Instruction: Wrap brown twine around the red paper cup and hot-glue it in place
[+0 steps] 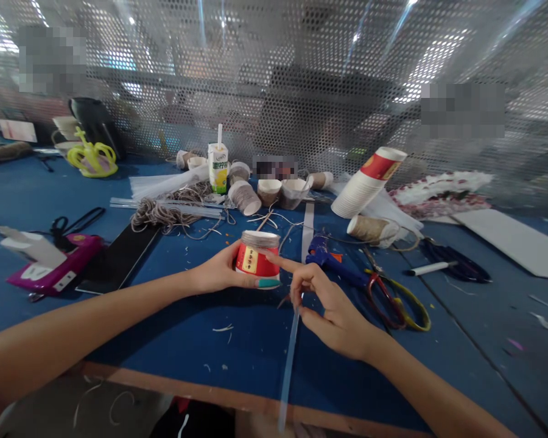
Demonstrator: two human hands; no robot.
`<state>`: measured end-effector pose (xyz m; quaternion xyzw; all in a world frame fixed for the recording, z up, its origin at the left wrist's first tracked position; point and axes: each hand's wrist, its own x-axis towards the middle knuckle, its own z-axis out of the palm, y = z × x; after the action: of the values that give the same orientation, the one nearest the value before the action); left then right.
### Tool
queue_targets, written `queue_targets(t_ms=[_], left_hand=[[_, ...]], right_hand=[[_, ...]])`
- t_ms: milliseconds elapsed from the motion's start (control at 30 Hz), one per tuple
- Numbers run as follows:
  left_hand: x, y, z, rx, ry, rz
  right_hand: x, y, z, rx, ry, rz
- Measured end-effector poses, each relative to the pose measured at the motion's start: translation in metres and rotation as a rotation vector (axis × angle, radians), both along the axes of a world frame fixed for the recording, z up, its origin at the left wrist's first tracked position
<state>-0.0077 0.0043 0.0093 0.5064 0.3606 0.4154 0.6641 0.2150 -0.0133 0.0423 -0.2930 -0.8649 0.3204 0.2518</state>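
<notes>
A red and white paper cup (252,260) with grey cord (260,239) wound round its rim stands upright in my left hand (221,267). My left fingers wrap its side, and the thumb, with a teal nail, lies across its lower front. The index finger of my right hand (331,310) reaches to the cup's right side near the cord. The other right fingers are curled in towards the thumb; a thin brownish end shows beside them, but what they hold is unclear. A pale strip (288,365) runs below that hand towards the table's front edge.
A blue glue gun (322,252) and scissors (411,304) lie right of my hands. Behind are tangled cord (159,213), cord-wrapped cups (245,198), a drink carton (218,170) and leaning stacked cups (360,188). At left sit a purple power strip (59,267) and yellow crown (92,159).
</notes>
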Motion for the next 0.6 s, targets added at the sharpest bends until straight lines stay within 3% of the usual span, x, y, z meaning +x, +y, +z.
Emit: queue_targets(t_ms=[400, 600], left_hand=[[-0.009, 0.004, 0.001, 0.011, -0.041, -0.075], [-0.011, 0.005, -0.002, 0.004, -0.105, -0.12]], right_hand=[[0.006, 0.004, 0.002, 0.023, 0.161, -0.115], [0.005, 0.003, 0.005, 0.035, 0.144, -0.044]])
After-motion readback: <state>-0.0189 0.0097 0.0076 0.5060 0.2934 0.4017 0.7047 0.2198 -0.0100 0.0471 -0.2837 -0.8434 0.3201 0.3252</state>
